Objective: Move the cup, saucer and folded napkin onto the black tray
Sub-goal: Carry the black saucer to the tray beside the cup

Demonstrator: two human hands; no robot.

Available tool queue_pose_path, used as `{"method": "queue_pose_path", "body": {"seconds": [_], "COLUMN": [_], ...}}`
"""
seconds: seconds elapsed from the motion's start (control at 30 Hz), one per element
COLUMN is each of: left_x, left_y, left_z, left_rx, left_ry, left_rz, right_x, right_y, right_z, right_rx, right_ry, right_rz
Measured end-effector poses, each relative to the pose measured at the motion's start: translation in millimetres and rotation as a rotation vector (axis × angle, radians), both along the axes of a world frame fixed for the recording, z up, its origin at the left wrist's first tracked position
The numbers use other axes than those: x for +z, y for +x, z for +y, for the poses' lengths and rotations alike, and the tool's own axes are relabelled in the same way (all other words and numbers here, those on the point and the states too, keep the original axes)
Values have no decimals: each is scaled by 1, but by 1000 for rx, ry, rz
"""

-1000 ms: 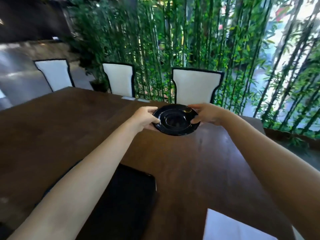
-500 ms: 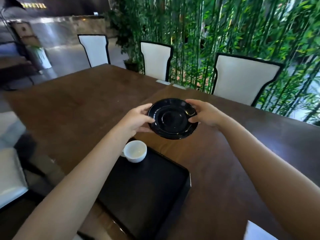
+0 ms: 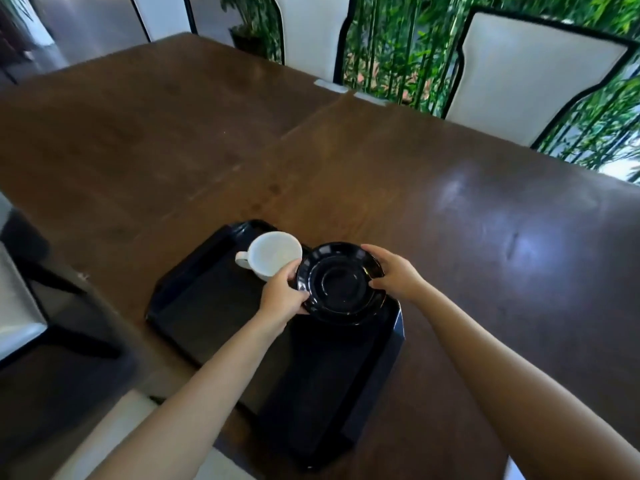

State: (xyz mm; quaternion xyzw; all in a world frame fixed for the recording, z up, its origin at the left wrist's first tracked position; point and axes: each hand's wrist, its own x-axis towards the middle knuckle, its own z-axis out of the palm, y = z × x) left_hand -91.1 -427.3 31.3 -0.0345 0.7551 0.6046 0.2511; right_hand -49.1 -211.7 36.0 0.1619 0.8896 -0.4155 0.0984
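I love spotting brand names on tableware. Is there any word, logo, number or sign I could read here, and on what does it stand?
None can be read in this view.
The black saucer, held by the left hand and the right hand: plain, no mark shows.
The white cup: plain.
The black tray: no label shows.
The wooden table and the chairs: no writing.

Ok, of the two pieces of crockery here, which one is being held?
The black saucer, gripped at its rim by the left hand and right hand. The white cup sits untouched on the tray.
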Motion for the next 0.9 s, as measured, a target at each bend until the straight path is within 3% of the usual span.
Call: {"method": "queue_pose_path", "body": {"seconds": [0.33,0.73,0.9], "left_x": [-49,-47,-43], "left_y": [5,11,3], "left_z": [-16,-30,-33], "left_rx": [-45,-232,-302], "left_ry": [-145,-373,-405], "left_rz": [36,207,127], "right_x": [-45,-53,-49], "right_y": [9,19,17], "right_z": [-19,-37,-32], "right_rx": [24,101,92], "right_ry": [100,185,106], "right_rz": [-1,-75,-114]}}
